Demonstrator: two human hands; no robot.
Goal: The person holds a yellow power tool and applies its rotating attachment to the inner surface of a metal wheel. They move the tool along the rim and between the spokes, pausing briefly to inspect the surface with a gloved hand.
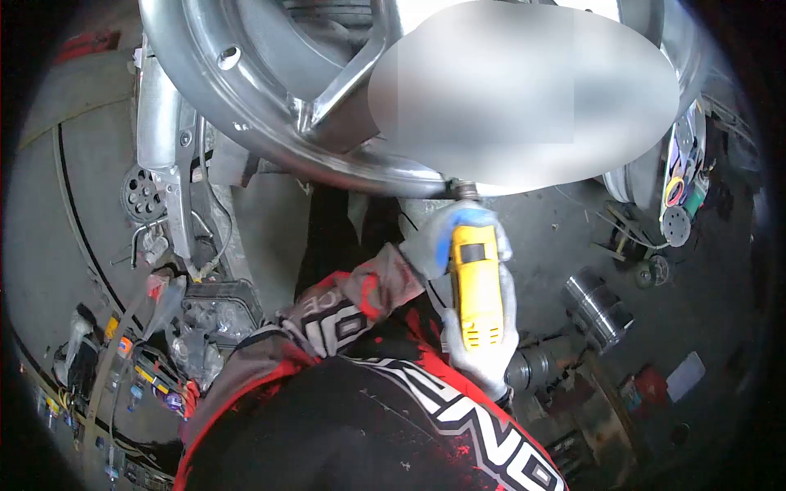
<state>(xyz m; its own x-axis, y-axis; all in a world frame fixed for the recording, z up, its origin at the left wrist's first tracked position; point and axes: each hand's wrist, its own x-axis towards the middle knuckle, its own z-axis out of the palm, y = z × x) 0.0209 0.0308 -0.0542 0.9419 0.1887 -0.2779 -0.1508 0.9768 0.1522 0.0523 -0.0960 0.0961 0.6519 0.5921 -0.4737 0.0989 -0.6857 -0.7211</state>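
Note:
A yellow angle grinder points away from my body, its head up against the lower edge of a large silver alloy wheel. My left hand, in a pale glove, is closed around the front of the grinder near its head. Farther back, my gloved right hand wraps the rear of the yellow body from below. A blurred patch hides much of the wheel's right side. I cannot make out the disc or tip where the tool meets the rim.
A metal stand with a hose stands left of the wheel. Below it are a clear-lidded plastic box and scattered tools. On the right floor lie a shiny metal cylinder and a rack with discs and tape.

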